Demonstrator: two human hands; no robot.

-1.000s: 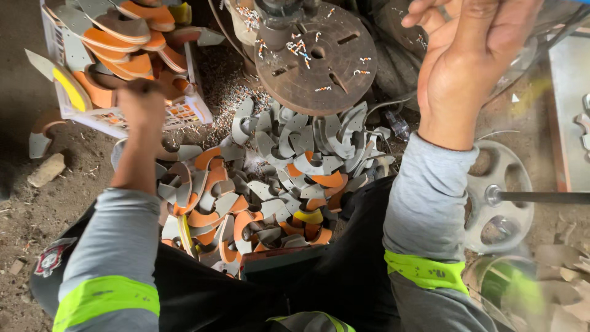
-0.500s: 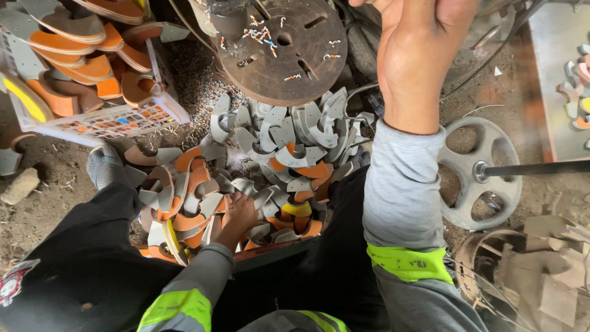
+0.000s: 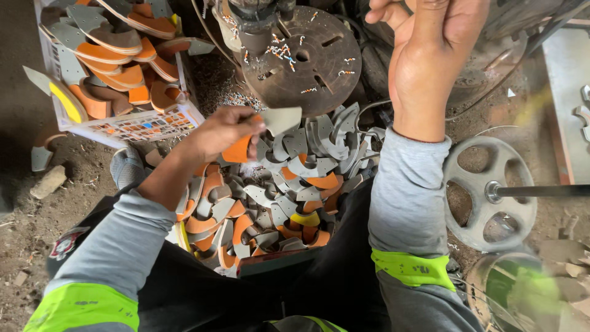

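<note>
Currently the left hand (image 3: 224,132) grips a curved grey-and-orange cut piece (image 3: 264,132) between thumb and fingers, held above the heap of similar cut pieces (image 3: 276,197) in the person's lap. The piece's long axis runs roughly from lower left to upper right; its grey end points toward the round perforated machine plate (image 3: 307,55), and its orange end sits inside the grip. Little clearance separates the grey tip from the plate's near edge. The white basket (image 3: 132,126) of stacked pieces borders the hand on the left. The right hand (image 3: 430,55) is raised at the upper frame edge; whether it grasps anything cannot be told. A spoked wheel (image 3: 488,193) lies right of that forearm.
</note>
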